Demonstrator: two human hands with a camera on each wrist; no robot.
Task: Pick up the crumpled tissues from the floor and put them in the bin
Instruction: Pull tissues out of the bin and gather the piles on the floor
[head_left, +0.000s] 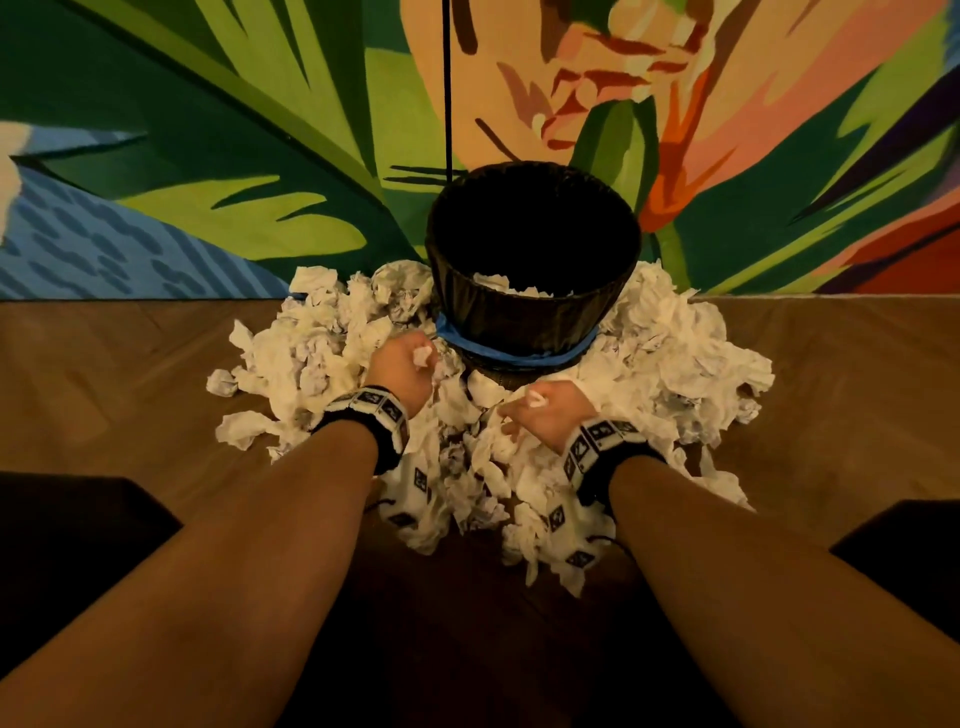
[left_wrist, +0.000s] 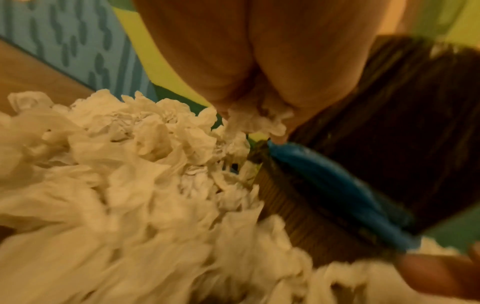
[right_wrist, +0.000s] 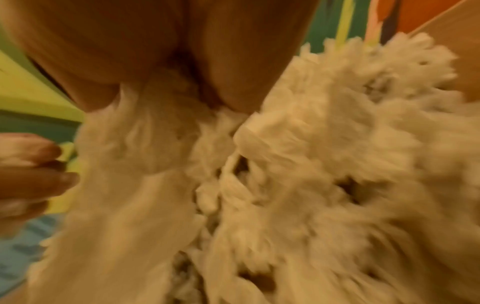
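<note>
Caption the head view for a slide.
Both hands, left and right, grip crumpled tissues beside the bin.

The bin (head_left: 535, 312) interior is dark; only a strip of tissue at its near inner wall is visible, so the fill level cannot be read. The heap of crumpled tissues (head_left: 322, 338) hides the bin's base and the floor beneath it. The fingers of the left hand (head_left: 402, 371) and right hand (head_left: 545, 413) curl under, out of sight. The right wrist view is motion-blurred; single tissues cannot be separated. The left wrist view blurs toward its lower edge.
</note>
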